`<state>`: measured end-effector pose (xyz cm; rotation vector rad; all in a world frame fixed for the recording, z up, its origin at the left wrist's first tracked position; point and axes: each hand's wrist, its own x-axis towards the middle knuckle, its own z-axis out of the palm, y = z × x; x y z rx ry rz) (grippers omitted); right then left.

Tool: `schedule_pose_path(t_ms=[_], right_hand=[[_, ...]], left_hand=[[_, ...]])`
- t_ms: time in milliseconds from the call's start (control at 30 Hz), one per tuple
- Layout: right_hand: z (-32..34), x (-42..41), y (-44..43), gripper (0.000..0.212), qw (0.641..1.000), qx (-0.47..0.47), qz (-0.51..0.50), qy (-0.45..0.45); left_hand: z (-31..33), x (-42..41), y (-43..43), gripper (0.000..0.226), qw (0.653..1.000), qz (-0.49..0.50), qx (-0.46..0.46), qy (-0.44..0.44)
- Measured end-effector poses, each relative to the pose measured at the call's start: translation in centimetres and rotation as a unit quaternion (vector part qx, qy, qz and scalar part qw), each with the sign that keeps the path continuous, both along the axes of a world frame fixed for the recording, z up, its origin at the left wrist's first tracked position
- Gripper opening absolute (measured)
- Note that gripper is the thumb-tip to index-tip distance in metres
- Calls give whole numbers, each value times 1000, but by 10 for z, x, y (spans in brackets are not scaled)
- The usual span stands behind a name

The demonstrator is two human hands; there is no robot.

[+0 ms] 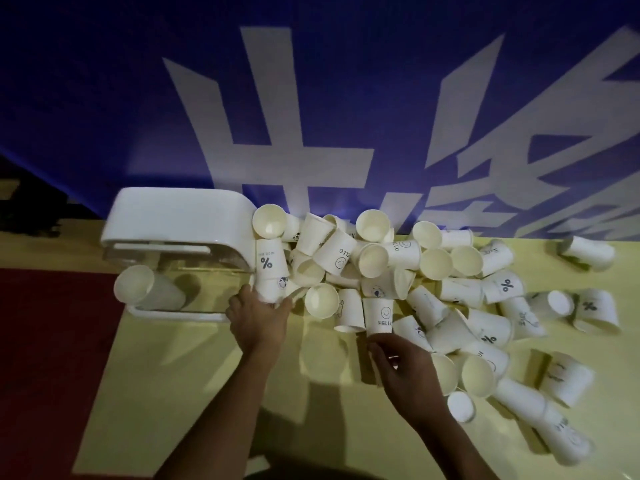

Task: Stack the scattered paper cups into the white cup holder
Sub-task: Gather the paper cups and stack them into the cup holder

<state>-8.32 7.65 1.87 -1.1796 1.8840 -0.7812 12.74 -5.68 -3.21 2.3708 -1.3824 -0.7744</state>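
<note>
Surroundings: a yellow table top [194,375] fills the lower centre of the frame, with a red surface [52,341] at lower left. A blue banner [104,81] with large white characters runs across the whole upper half.

A dense pile of paper cups [433,265] spreads from centre to right. Most lie on their sides with mouths facing every way; some are nested in short runs. One stray cup [588,252] lies apart at upper right. The pile crowds right up against the right end of the holder.

White cup holder [180,216]: centre left, lying on its side with its long axis running left to right across the frame. It has a white shell above and a clear body below. A nested stack [149,289] lies inside along the same axis, mouth facing left.

Left hand [258,318]: at the holder's right end. Fingers and thumb are curled round a white cup [273,289], fingers on its left side and thumb on its right. A "%" cup [270,261] sits directly above it, print upside down.

Right hand [405,370]: lower centre, fingers loosely curled and holding nothing. The fingertips are just below a "HELLO" cup [379,315]; I cannot tell whether they touch it. That cup's wider end points toward the top of the frame.
</note>
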Motion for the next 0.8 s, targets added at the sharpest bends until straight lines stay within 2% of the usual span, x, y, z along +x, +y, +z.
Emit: schedule_pose_path(t_ms=[67,167,333,467,533,600,700,800], right_hand=[[2,-12,2,22,1000,4,13,-13],[-1,-22,0,15,999,7,31,-8],[-9,-32,-13,18,997,13,69,-13],[-9,-46,-35,13,999,-12,44,2],[-10,-54,-53,26,999,-23,4,24],[-16,-66,-74,53,997,-10,-16,79],[-27,-82,-106,85,990,57,22,125],[-40,-94,-124,90,985,117,54,115]], left_hand=[[-8,0,-2,85,998,-12,1,-57],[-18,0,-7,78,995,-16,8,-95],[-19,2,-11,59,994,-18,-14,-110],[-5,6,0,55,993,-25,-52,-102],[6,6,9,57,994,-24,-88,-64],[19,2,20,55,992,-16,-126,7],[38,-7,37,54,985,-2,-159,73],[51,-20,48,58,982,-21,-156,101]])
